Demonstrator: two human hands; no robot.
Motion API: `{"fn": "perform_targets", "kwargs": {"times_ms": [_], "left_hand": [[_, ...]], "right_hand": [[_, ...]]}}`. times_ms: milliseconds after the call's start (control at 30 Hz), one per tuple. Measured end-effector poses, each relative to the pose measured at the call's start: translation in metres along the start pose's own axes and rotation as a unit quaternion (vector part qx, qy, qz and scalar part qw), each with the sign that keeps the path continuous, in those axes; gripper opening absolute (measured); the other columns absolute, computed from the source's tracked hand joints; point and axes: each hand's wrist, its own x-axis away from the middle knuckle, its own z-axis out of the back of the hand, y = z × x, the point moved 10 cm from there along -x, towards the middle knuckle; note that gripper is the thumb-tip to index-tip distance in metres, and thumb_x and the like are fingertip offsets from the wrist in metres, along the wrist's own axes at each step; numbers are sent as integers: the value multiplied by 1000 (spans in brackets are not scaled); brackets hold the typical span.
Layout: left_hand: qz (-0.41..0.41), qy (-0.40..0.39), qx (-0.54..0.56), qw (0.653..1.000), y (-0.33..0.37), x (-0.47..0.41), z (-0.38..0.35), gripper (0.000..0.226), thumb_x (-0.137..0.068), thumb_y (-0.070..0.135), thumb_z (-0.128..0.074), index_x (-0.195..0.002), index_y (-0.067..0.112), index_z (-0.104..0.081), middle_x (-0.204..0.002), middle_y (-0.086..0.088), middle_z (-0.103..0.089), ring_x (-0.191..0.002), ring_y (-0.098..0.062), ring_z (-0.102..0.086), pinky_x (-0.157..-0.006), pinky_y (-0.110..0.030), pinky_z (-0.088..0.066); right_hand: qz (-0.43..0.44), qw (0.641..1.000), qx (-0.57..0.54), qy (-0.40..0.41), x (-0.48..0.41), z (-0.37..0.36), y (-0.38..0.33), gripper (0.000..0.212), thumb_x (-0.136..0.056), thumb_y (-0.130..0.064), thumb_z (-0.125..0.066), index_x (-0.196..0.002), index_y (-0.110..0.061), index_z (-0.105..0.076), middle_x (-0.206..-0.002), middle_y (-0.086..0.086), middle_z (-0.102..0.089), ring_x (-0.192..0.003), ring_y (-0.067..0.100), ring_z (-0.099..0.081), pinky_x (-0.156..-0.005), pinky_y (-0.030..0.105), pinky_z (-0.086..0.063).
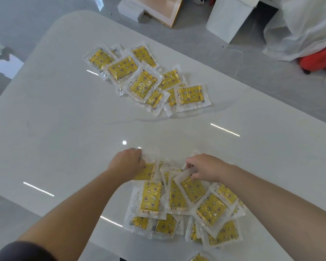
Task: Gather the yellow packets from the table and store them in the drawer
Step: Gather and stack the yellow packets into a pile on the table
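Yellow packet (199, 258) cropped at bottom edge — left hand (127, 163) covers another packet (146, 172).

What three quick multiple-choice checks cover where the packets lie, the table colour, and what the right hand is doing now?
1. Where do the yellow packets lie?
A. In one heap at the far end only
B. In two groups on the table, a far pile and a near pile
C. All on the floor

2. What colour is the table top?
A. White
B. Black
C. Red

3. What is the right hand doing?
A. Hanging idle off the table
B. Pulling a drawer handle
C. Pinching a packet in the near pile

Answers: 1 B, a bare strip of table separates the two groups; 2 A, the glossy top is white; 3 C, its fingers curl on the packet's clear edge.
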Motion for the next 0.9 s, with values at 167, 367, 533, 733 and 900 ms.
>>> {"fn": "perform_targets", "kwargs": {"times_ms": [167,367,533,733,900], "left_hand": [[-56,-49,-63,995,20,-5,-18,45,-89,45,-58,-122,19,-41,-102,-1,-65,-88,-24,-62,-74,-29,-41],[-25,7,-121,992,24,-16,-16,23,-92,37,-56,-105,19,-47,-99,4,-63,-92,-19,-61,-84,-30,-38],[0,13,-84,996,15,-19,-11,4,-92,20,-51,-90,23,-54,-93,6,-53,-79,-16,-53,-76,-28,-30],[-4,36,-103,994,9,-12,-8,6,-92,20,-53,-97,22,-54,-93,6,-62,-84,-16,-57,-79,-29,-31],[16,61,-73,995,5,-7,-8,19,-94,23,-57,-112,25,-50,-91,7,-67,-86,-15,-61,-83,-30,-23]], "right_hand": [[27,999,19,-3,-7,-5,-13,13,-86,-25,-68,-92,-22,-56,-99,-2,-59,-91,18,-56,-77,33,-46],[31,999,7,3,-11,-5,-23,9,-88,-16,-63,-85,-18,-55,-78,-7,-52,-79,16,-52,-70,32,-45],[37,999,9,13,-10,1,-24,6,-87,-10,-58,-87,-16,-59,-80,-6,-55,-77,14,-51,-64,28,-40],[18,999,-34,23,-10,6,-13,5,-89,-14,-60,-89,-19,-58,-96,-7,-67,-94,12,-62,-79,32,-50],[15,998,-61,32,-11,6,-10,8,-89,-10,-59,-88,-18,-59,-99,-4,-68,-95,12,-64,-81,31,-52]]}}
